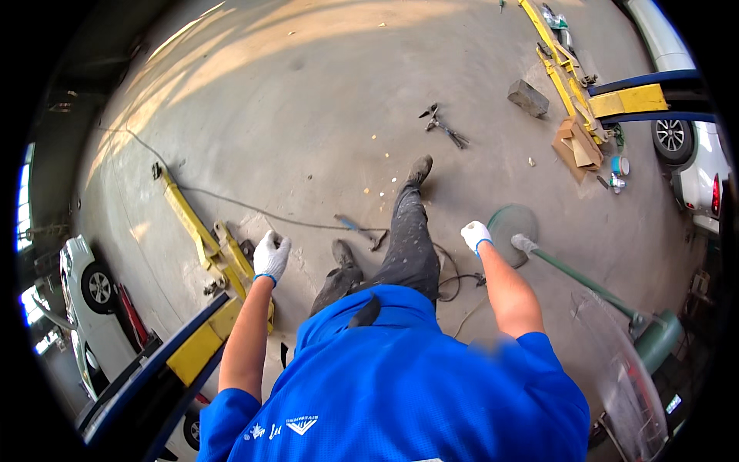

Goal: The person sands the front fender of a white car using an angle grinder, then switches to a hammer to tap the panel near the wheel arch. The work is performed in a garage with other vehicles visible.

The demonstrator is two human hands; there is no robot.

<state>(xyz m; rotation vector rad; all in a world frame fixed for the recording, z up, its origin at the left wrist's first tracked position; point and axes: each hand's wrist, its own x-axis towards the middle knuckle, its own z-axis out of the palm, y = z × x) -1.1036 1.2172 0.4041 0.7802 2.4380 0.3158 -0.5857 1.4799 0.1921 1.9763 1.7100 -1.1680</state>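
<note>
Hanging left hand [271,256]: half-curled, nothing visible in it, near the yellow lift arm [185,212]
Right hand [476,235]: loosely fisted (contents? can't tell, honestly), near the round green base [508,226] on the floor

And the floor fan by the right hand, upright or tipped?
Upright: the fan's round base sits flat on the floor, and its pole rises from that.

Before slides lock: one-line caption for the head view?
Gloved left hand and right hand over a workshop floor, between a yellow lift arm and a green fan.
</note>
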